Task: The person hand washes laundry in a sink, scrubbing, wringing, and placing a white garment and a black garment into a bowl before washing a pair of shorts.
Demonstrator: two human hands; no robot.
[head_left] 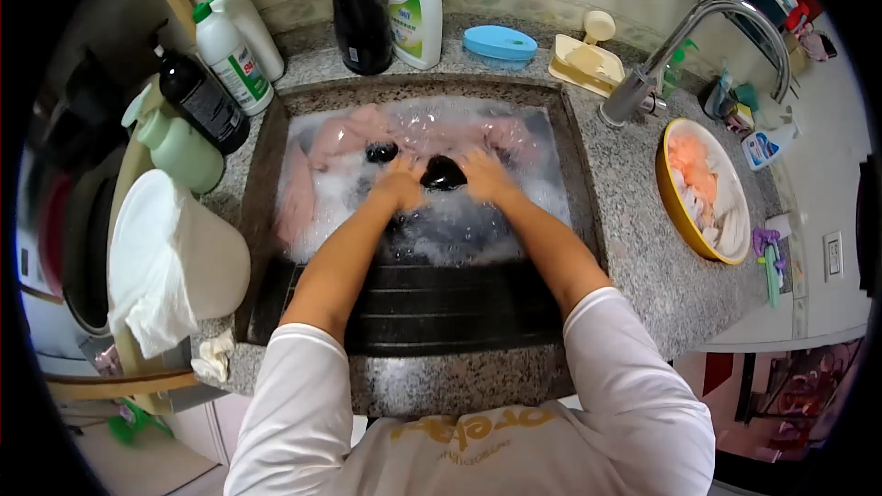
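Note:
Soapy water with foam fills the stone sink (588, 193). Pink cloth (354, 133) lies along the back and left of the water, and wet black cloth (444, 173) bulges above the surface between my hands. My left hand (401, 184) presses down at the left of this bulge, its fingers partly under foam. On the right side, my right hand (487, 176) rests on the wet cloth, fingertips blurred by suds. What either hand grips underneath is hidden. A ridged black washboard (441, 308) slopes up at the sink's near side.
Several bottles, including a white one (416, 9), stand behind and left of the sink. A blue brush (501, 42), soap dish (585, 65) and faucet (629, 96) line the back. At right is a yellow-rimmed basin (675, 197) with clothes; at left, a white bucket (216, 253).

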